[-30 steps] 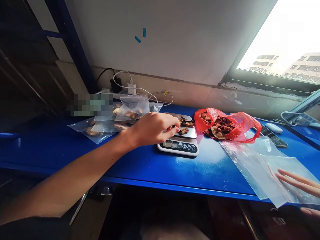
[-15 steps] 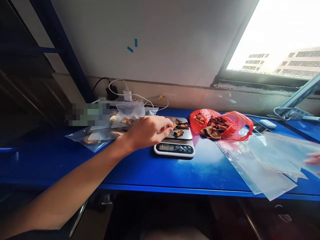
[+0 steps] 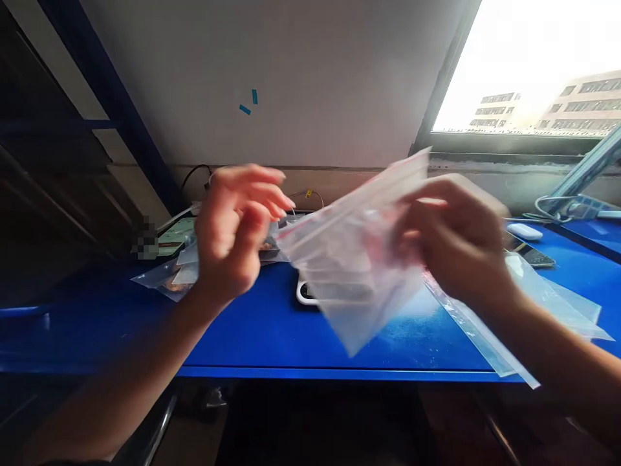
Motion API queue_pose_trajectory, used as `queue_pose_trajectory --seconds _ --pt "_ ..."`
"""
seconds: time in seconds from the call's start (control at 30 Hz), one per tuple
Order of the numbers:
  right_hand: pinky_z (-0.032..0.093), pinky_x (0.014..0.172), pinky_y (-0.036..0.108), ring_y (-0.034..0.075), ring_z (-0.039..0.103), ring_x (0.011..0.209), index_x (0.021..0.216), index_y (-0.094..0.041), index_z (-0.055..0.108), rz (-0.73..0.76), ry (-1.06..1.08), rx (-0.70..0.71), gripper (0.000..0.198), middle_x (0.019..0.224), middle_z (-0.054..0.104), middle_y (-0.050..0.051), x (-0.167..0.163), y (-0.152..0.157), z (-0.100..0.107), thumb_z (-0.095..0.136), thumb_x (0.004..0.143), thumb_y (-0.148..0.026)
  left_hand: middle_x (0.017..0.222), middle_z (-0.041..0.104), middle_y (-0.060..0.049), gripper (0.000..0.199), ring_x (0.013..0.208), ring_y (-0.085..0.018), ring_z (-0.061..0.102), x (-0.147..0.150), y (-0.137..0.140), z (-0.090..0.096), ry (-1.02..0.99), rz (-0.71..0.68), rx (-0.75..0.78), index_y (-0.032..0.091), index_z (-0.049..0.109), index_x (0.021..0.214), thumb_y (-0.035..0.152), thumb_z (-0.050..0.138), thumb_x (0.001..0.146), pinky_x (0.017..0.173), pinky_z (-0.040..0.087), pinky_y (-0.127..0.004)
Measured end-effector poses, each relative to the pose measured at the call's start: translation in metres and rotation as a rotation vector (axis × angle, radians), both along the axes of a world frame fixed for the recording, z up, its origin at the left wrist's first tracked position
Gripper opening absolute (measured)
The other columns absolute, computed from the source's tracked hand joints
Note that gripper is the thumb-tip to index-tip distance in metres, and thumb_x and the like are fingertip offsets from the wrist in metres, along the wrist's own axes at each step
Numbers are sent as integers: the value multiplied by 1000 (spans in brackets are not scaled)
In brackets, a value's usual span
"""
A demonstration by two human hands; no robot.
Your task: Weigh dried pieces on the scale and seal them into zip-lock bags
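My right hand (image 3: 453, 236) grips a clear zip-lock bag (image 3: 344, 272) by its right side and holds it up above the table, tilted and blurred by motion. To the left of the bag, my left hand (image 3: 237, 226) is raised with its fingers apart and holds nothing. The bag hides most of a white digital scale (image 3: 305, 294); only its left front corner shows. What lies on the scale's plate is out of sight behind the bag. Bag and right hand also cover most of the red plastic bag.
Filled clear bags (image 3: 169, 278) lie at the left, partly behind my left hand. More flat clear bags (image 3: 557, 291) are spread at the right on the blue table (image 3: 242, 343). A phone (image 3: 533, 254) and a white mouse (image 3: 524, 232) lie behind them.
My left hand has left the scale, moving left and up, and its fingers have opened. My right hand has come in from the right edge with a zip-lock bag, now in front of the scale.
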State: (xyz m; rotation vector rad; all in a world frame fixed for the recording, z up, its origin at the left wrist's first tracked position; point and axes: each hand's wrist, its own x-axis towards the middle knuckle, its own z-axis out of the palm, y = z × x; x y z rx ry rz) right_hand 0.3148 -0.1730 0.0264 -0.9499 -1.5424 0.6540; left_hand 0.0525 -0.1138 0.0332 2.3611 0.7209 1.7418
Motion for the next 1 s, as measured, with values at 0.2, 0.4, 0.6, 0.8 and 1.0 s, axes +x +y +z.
queue_pose_trajectory --seconds 0.2,0.4,0.6,0.8,1.0 --pt "50 52 23 10 60 60 94 -19 53 222 113 -226 25 69 61 -1 -76 22 -29 56 88 -43 87 72 -5 36 75 -18 69 -29 11 17 590 -170 -656 22 59 117 46 56 90 59 53 -24" --pt "48 60 24 11 61 68 110 -19 53 368 47 -272 30 77 66 1 -60 9 -31 54 91 -42 67 62 -2 28 54 -12 56 -29 34 21 773 -306 -839 19 69 92 45 64 83 46 41 -21" --pt "50 69 26 12 62 76 110 -19 54 456 91 -376 37 86 63 1 -55 15 -38 65 84 -42 57 51 2 32 43 -9 41 -40 64 12 369 -234 -775 22 63 90 53 55 88 39 30 -21" --pt "43 64 24 11 55 70 95 -16 61 604 -100 -397 44 75 63 2 -58 9 -40 46 92 -57 67 61 -1 32 55 -13 53 -41 41 2 1002 -590 -967 18 66 90 50 61 85 47 40 -21" --pt "31 52 19 6 41 58 81 -21 36 525 69 -435 50 70 51 -6 -75 6 -50 67 76 -60 56 41 8 26 51 -8 38 -10 21 -11 935 -524 -805 17 59 88 36 72 77 46 29 -18"
